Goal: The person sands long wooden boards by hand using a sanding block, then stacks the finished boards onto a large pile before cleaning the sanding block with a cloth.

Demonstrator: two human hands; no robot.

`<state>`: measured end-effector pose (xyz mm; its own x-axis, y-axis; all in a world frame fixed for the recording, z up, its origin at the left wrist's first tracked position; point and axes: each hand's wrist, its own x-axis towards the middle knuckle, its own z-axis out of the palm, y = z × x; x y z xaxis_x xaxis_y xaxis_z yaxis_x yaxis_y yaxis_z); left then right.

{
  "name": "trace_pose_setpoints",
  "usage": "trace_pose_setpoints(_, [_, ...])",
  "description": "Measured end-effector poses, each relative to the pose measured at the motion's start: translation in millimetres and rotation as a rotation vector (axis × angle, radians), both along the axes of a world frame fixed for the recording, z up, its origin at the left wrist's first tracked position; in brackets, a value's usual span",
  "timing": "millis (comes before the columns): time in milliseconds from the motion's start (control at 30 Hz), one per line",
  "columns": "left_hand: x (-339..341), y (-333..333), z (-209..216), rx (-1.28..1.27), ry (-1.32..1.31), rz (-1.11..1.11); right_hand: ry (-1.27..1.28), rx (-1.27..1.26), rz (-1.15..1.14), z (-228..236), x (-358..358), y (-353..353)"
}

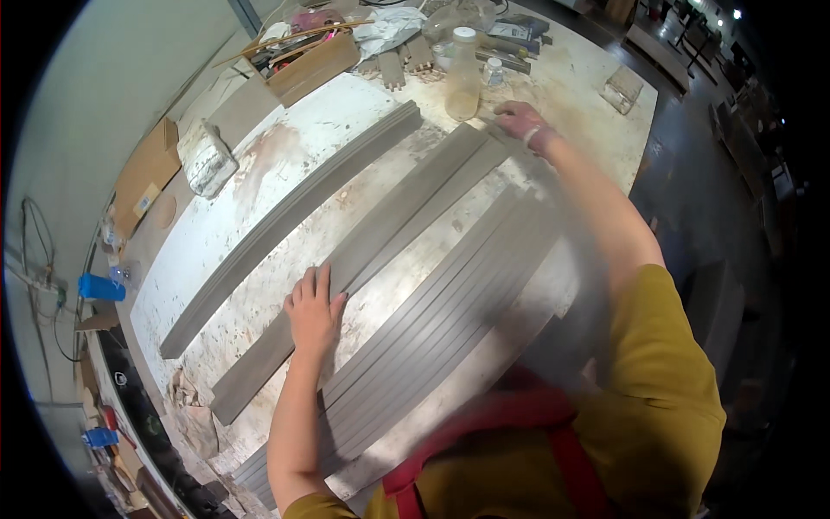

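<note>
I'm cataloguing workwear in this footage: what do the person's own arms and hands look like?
Mustard-yellow short fabric sleeves end near the elbows, leaving forearms bare. The left hand looks ungloved; the right hand seems to wear a pale, narrow wristband.

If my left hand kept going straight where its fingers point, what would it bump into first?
Probably the long ridged grey strip, lying beyond the grey board under your left hand, though fingertip height is hard to judge.

There are two hands (313, 313), three groups of grey boards (389, 212), one tall bottle (462, 86).
</note>
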<state>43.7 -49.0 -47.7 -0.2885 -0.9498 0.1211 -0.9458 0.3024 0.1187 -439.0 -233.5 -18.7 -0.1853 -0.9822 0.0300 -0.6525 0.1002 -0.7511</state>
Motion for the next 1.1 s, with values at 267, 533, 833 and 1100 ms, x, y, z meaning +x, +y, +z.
trace_pose_setpoints(267, [2,-1,0,0.028,-0.037,0.043,0.113,0.055,0.163,-1,10,4])
trace_pose_setpoints(533, [-6,-6,-2,0.051,-0.025,0.033,0.3,-0.232,0.363,-1,34,45])
trace_pose_setpoints(833, [-1,-4,-4,0.002,-0.016,0.029,0.372,-0.011,0.306,-25,23,16])
trace_pose_setpoints(1100, [-5,-2,0,-0.013,-0.002,0.02,0.545,-0.315,0.649,-28,63,38])
